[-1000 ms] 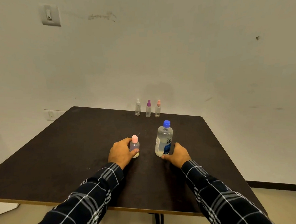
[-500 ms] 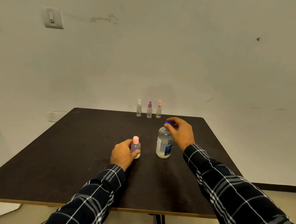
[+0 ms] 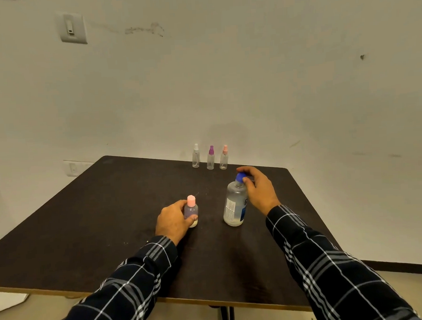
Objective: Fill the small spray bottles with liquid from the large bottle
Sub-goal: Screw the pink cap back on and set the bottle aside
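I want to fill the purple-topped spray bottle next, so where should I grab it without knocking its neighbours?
Likely pinch the purple-topped spray bottle on its clear body just under the cap, coming from the front and above. It stands upright and slim between the white-topped bottle and the pink-topped spray bottle, so a front-to-back pinch should miss both.

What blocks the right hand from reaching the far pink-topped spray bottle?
Likely nothing, so yes: the right hand, gripping the large bottle's blue cap, sits just short of that spray bottle, only bare table between.
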